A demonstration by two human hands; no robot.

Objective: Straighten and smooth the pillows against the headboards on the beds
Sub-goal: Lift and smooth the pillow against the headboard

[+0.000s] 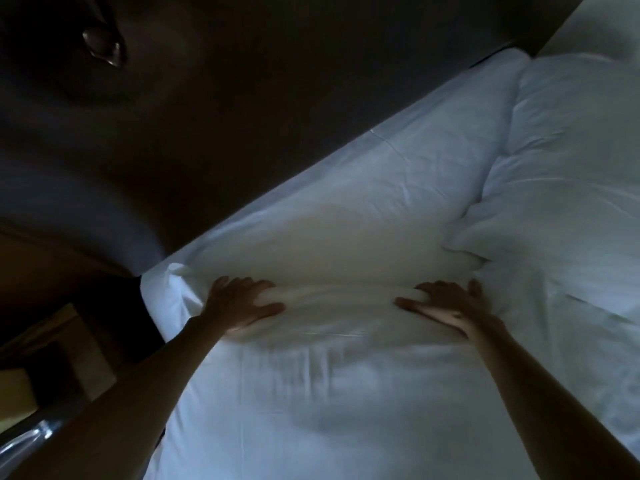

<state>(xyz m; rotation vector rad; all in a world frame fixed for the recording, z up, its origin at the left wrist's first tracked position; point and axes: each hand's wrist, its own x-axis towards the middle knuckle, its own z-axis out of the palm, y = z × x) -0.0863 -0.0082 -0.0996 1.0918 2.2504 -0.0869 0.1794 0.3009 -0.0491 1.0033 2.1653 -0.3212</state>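
Pillow contact is observed at both hands. The left hand (242, 303) is laid on the near edge of the white pillow (346, 223), fingers spread over the fabric and thumb extended toward the right hand (446, 306). The right hand is placed on the same near edge, fingers curled into the cloth and thumb pointed back toward the left hand. Whether fabric is actually pinched in either hand cannot be told, as both are blurred. Between the two hands a low ridge of bunched fabric is seen. Beyond the hands the pillow is stretched away along the dark headboard (259, 98), with its far long edge touching it. To the right of the right hand a second pillow (571, 150) is found lying just beside the first, their edges touching. Below both wrists the white sheet (329, 410) is spread, lightly creased. Left of the left forearm a dark bedside unit (52, 341) is partly visible, dimly lit.
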